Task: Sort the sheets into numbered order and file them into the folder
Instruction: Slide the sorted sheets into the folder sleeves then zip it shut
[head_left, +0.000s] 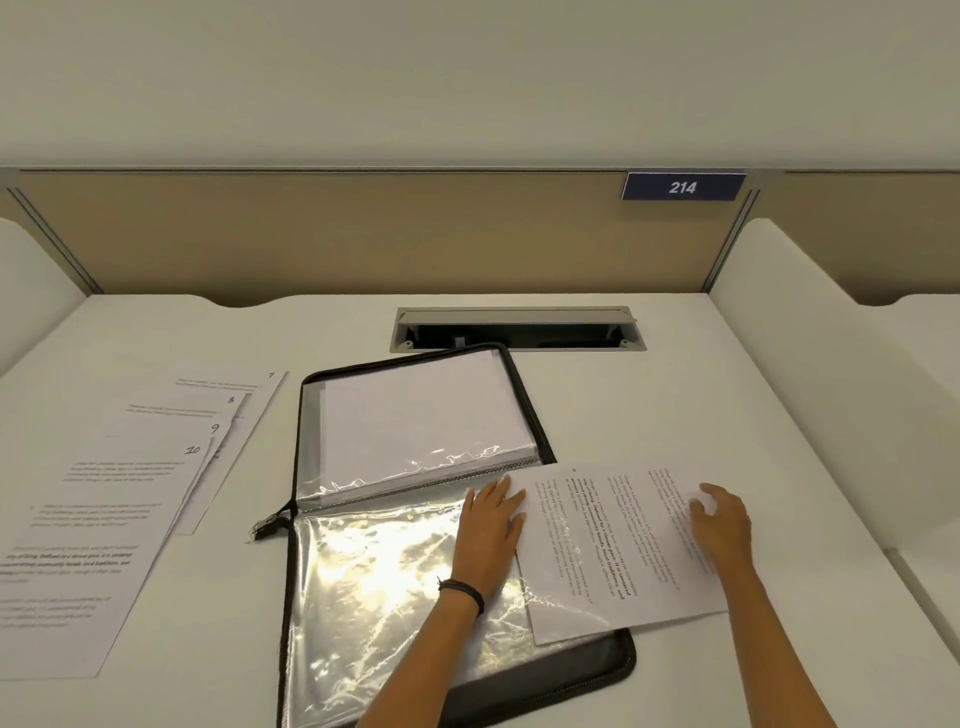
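Note:
A black zip folder (618, 670) lies open on the white desk, its clear plastic sleeves shining. The far sleeve (415, 415) holds white sheets. My left hand (491, 525) lies flat on the near sleeve (384, 597) by its right edge, fingers straight. A printed sheet (618, 551) lies sideways, its left end partly inside that sleeve. My right hand (719, 522) rests on the sheet's right part with fingers lightly bent. To the left lies a fanned stack of sheets (104, 519) marked 7, 8, 9 and 10 in the corners.
A grey cable hatch (514, 328) is sunk into the desk behind the folder. A tan partition with a sign reading 214 (682, 187) closes the back. White side dividers (810, 332) stand left and right.

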